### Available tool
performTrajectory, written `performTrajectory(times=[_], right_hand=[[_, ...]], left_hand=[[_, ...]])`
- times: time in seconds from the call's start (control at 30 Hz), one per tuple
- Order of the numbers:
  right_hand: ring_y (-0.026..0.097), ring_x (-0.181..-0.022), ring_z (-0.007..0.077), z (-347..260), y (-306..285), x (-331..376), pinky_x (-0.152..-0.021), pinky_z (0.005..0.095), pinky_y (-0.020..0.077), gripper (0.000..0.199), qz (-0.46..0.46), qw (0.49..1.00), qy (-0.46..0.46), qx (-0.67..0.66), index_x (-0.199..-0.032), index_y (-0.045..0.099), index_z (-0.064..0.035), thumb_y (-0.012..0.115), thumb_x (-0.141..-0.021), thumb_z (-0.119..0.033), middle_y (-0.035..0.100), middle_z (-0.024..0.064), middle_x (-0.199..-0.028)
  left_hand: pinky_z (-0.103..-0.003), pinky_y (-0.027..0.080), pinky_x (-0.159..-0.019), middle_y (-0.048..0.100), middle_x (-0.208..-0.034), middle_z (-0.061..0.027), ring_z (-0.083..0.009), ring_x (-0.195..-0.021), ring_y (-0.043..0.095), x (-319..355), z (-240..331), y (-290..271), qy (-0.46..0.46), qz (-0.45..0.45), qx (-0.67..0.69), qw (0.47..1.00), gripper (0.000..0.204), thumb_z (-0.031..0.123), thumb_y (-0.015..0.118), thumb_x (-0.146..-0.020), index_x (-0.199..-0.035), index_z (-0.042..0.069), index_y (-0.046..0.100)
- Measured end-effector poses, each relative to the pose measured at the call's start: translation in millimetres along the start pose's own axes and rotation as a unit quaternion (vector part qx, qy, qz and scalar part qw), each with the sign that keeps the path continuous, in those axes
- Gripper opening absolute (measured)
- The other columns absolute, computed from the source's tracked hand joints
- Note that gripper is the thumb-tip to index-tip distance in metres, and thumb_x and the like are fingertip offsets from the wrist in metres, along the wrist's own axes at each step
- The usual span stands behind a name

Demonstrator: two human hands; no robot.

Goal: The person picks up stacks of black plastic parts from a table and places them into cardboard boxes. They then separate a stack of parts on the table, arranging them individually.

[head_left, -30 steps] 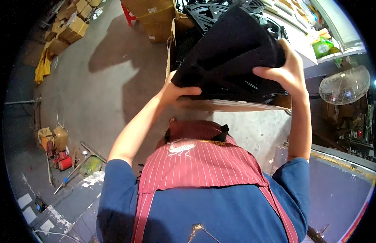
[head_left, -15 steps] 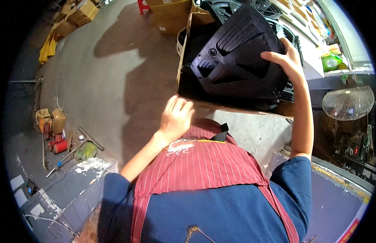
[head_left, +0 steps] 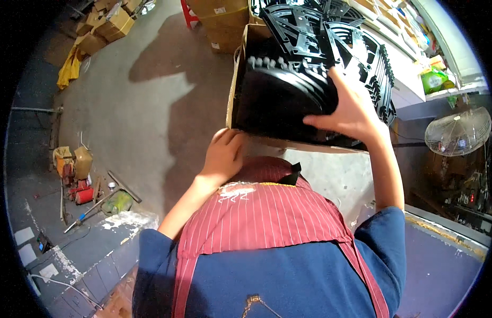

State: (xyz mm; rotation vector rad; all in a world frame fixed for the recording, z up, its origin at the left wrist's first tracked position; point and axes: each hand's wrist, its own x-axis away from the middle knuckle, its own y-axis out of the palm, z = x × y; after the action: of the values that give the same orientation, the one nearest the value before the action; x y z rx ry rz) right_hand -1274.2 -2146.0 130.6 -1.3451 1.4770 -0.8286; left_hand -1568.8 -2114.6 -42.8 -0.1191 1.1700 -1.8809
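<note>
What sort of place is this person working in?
Probably a workshop or small factory storeroom, judging by the open carton crammed with black parts, the cardboard boxes heaped at upper left and the caged fan at right.

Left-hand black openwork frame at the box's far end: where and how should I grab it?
I'd pinch the openwork frame by its long left edge, coming from the left and above: that edge looks exposed, slanting over the box, while a neighbouring frame crowds its right.

glossy black plastic parts (head_left: 296, 77) (curved-edged, some with openwork) lie piled in an open cardboard box (head_left: 233, 98).
</note>
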Motion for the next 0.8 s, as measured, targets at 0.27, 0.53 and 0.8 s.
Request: performTrajectory(times=[0.27,0.53,0.8], right_hand=[[0.051,-0.061,0.0306,21,6,52,-0.061,0.0367,0.0476,0.061,-0.005,0.99,-0.018,-0.14,-0.09,0.049,-0.003,0.09,-0.057,-0.034,0.054,0.0157,-0.073],[0.062,-0.068,0.033,-13,10,67,-0.06,0.037,0.0491,0.056,-0.098,0.991,0.019,-0.092,-0.086,0.052,-0.0053,0.089,-0.056,-0.035,0.057,0.0142,-0.076],[0.061,-0.075,0.0358,27,66,62,-0.071,0.0382,0.051,0.065,-0.036,0.978,0.062,-0.196,-0.1,0.057,-0.001,0.089,-0.054,-0.035,0.058,0.018,-0.083]], left_hand=[[-0.036,0.045,-0.102,0.068,-0.113,-0.012,-0.021,-0.107,0.064,-104,-27,-40,-0.134,-0.027,0.498,0.856,0.027,0.021,0.057,-0.099,-0.114,0.0,0.064],[-0.036,0.039,-0.113,0.059,-0.141,-0.0047,-0.0203,-0.131,0.053,-130,-26,24,-0.027,-0.47,0.337,0.815,0.046,0.045,0.051,-0.101,-0.137,0.019,0.061],[-0.04,0.047,-0.099,0.067,-0.124,-0.017,-0.0304,-0.115,0.064,-113,-57,34,-0.024,-0.538,0.156,0.828,0.047,0.041,0.041,-0.103,-0.135,0.011,0.057]])
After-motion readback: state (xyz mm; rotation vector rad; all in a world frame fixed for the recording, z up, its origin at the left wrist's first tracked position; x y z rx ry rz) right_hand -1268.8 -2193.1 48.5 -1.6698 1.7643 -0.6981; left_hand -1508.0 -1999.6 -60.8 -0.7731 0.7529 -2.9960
